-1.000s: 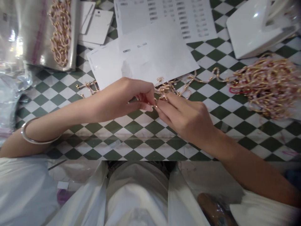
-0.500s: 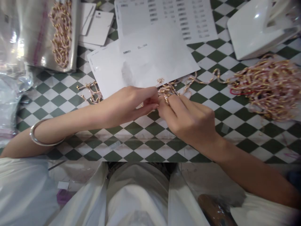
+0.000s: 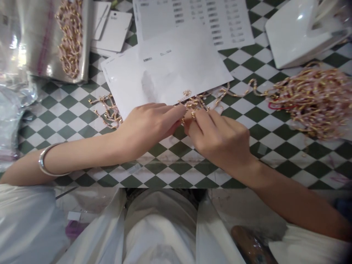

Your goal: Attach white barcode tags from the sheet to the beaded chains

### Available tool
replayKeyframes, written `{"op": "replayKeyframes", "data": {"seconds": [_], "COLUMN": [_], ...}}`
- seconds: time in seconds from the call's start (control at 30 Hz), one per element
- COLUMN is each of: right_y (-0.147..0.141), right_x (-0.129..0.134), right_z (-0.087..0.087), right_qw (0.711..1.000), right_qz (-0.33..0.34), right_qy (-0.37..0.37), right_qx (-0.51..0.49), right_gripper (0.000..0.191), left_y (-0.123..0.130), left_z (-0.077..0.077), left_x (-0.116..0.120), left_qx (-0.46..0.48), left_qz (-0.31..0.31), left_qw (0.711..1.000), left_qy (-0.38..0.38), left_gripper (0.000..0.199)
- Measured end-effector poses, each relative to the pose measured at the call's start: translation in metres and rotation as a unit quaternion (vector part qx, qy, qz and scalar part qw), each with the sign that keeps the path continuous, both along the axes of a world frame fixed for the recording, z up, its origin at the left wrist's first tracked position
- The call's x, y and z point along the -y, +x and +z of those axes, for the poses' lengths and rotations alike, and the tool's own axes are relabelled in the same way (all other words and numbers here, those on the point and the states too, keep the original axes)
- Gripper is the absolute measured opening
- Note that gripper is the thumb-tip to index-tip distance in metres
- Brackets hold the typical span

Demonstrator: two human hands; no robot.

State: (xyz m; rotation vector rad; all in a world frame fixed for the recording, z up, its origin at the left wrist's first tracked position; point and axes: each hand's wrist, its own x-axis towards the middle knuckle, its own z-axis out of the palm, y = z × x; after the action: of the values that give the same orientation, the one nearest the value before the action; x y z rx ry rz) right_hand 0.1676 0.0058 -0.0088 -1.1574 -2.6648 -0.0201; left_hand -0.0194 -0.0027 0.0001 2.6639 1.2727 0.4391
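Observation:
My left hand and my right hand meet fingertip to fingertip over the lower edge of a white sheet. Both are closed in a pinch. Pink and gold beads show at my right fingertips; what the left fingers pinch is too small to make out. Behind the fingers lies a beaded strand, partly hidden, that runs right to a large heap of pink and gold strands. A small coil of gold chain rests on the sheet's edge. Left of the sheet, more strand ends stick out.
At the upper left, a bundle of strands lies on plastic bags, beside white cards. Printed label sheets lie at the top. A glossy white holder stands at the upper right on the checkered table.
My left hand has rolled over, with its back turned up and its wrist lower, so its fingertips are more hidden. My right hand has barely moved.

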Motion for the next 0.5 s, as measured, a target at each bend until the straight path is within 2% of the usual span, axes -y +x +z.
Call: {"op": "replayKeyframes", "data": {"seconds": [0.13, 0.37, 0.5], "right_y": [-0.001, -0.0012, 0.0063], "right_x": [0.0017, 0.0037, 0.0016], "right_z": [-0.0016, -0.0006, 0.0005], "right_qw": [1.0, 0.999, 0.999], "right_qz": [-0.004, -0.019, -0.025], "right_qy": [-0.011, -0.006, 0.017], "right_qx": [0.005, 0.041, -0.017], "right_gripper": [0.049, 0.052, 0.04], "left_y": [0.0025, 0.0025, -0.0004], "left_z": [-0.0024, -0.0092, -0.0064], "left_x": [-0.0002, -0.004, -0.0076], "left_qx": [0.018, 0.124, 0.182], "left_qz": [0.011, -0.003, -0.012], "left_qw": [0.999, 0.989, 0.981], "left_qy": [-0.029, -0.082, -0.071], "left_gripper": [0.011, 0.013, 0.014]}}
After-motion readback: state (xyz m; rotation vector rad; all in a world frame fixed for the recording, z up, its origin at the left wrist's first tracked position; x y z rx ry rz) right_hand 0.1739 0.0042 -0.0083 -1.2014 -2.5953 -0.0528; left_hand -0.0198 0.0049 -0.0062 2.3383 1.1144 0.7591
